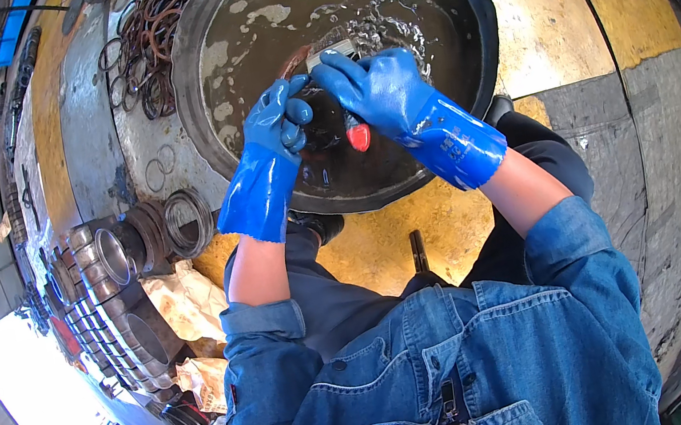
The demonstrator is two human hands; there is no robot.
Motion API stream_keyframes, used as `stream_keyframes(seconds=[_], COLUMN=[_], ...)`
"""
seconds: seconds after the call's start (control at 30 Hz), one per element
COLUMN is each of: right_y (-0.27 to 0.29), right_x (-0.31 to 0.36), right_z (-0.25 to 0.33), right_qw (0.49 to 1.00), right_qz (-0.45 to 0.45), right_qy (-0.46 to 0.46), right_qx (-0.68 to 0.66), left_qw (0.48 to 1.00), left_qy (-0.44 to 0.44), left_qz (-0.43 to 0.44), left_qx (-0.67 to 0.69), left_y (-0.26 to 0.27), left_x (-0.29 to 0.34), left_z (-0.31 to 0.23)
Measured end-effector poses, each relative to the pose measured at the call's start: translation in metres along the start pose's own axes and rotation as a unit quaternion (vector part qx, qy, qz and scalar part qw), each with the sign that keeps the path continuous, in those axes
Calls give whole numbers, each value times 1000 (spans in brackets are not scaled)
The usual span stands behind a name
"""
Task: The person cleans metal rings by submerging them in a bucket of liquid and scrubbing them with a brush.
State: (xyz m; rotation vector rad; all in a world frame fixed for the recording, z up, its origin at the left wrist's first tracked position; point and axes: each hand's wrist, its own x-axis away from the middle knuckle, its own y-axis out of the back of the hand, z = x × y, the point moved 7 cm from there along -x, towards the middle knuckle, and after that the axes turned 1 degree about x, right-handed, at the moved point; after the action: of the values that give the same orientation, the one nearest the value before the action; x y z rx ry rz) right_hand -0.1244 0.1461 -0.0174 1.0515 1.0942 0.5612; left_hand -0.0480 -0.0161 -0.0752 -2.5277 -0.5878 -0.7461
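Note:
Both my hands wear wet blue rubber gloves and are held over a round black tub (190,84) of murky water (259,46). My right hand (383,88) is closed around a brush (359,138), whose red handle end sticks out below the palm and whose pale metal band shows above the fingers. My left hand (275,120) has its fingers curled and pinched at a thin, rusty-brown curved piece (296,62), which looks like part of a metal ring. The rest of that piece is hidden by the brush, the gloves and dark water. My hands are close together, near the tub's middle.
A heap of rusty rings (154,41) lies left of the tub, with loose thin rings (161,163) nearby. Stacked metal cylinders (113,277) and crumpled brown paper (189,301) stand further left. My legs flank the tub's near side on yellow flooring (381,237).

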Motion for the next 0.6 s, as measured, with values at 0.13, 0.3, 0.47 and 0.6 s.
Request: stream_keyframes(seconds=[0.13,0.3,0.47,0.6], right_y=[-49,-48,-74,-62], right_x=[10,26,39,38], right_z=[-31,-30,-21,-8], right_qw=[978,892,745,601], right_qz=[144,200,294,220], right_qy=[-148,-319,-403,-427], right_qx=[-40,-252,-443,-639], left_qw=[998,996,994,991], left_qy=[-24,-69,-106,-119], left_qz=[50,62,36,30], left_qx=[33,13,-13,-46], left_y=[-4,-8,-10,-9], left_x=[-2,5,4,6], left_z=[-2,-10,-10,-11])
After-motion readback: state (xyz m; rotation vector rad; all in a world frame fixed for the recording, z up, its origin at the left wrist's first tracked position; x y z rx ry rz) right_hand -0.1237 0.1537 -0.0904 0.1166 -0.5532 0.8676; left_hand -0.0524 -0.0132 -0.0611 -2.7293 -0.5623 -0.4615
